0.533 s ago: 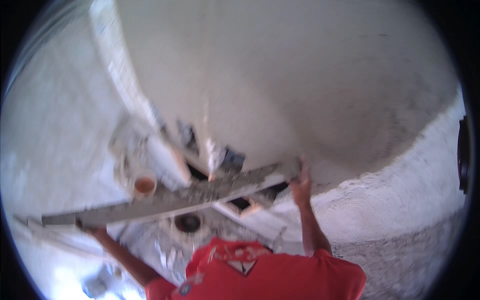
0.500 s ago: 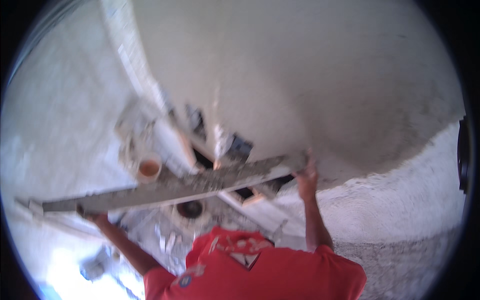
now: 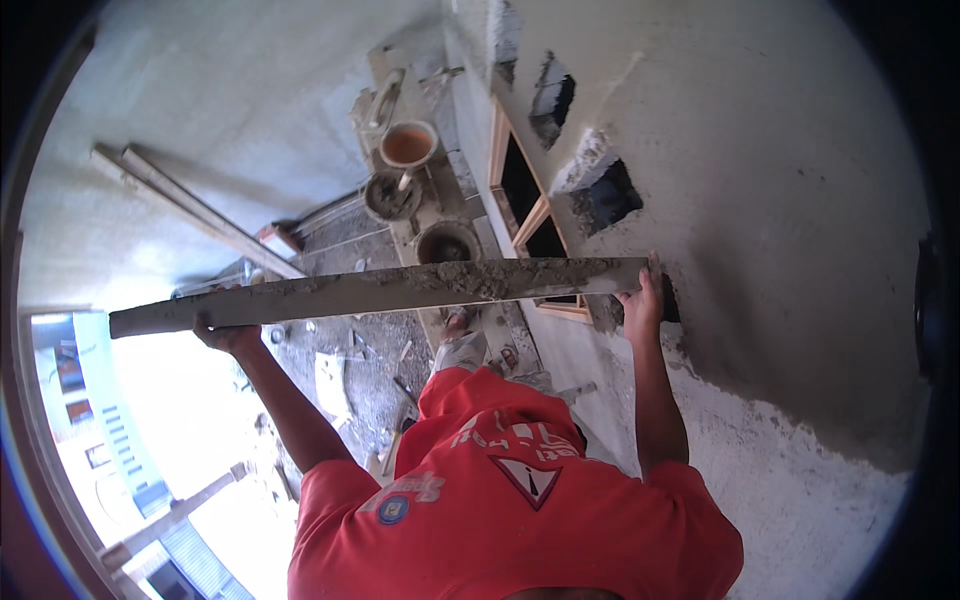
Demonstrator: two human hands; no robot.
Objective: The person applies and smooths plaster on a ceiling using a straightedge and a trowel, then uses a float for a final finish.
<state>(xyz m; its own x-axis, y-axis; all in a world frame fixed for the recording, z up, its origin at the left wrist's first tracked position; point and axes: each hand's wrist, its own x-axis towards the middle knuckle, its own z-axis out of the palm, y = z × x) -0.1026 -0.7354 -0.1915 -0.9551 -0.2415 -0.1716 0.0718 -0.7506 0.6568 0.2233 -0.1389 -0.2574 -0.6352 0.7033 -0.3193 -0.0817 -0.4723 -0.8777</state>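
A long, straight plastering straightedge (image 3: pixel 390 290) spans the view in front of my chest, with wet grey mortar heaped along its middle. Its left part rests in my left hand (image 3: pixel 228 333), whose fingers curl around the lower edge. At the other end, my right hand (image 3: pixel 643 300) grips the tip close to the plastered wall (image 3: pixel 760 200). Both arms reach forward, and the tool lies almost level, its right end slightly higher. Part of the near bucket is hidden behind it.
Below stand an orange-lined bucket (image 3: pixel 408 145), a mortar bucket (image 3: pixel 393 195) and another bucket (image 3: pixel 447 243) on planks. A wooden frame (image 3: pixel 540 215) sits along the wall, near a jagged hole (image 3: pixel 610 195). Long boards (image 3: pixel 200 210) lean at left. Rubble (image 3: pixel 350 350) covers the floor.
My view has turned from the wall toward the buckets and floor. The straightedge has gone from a clear slant to nearly level, still held in both hands.
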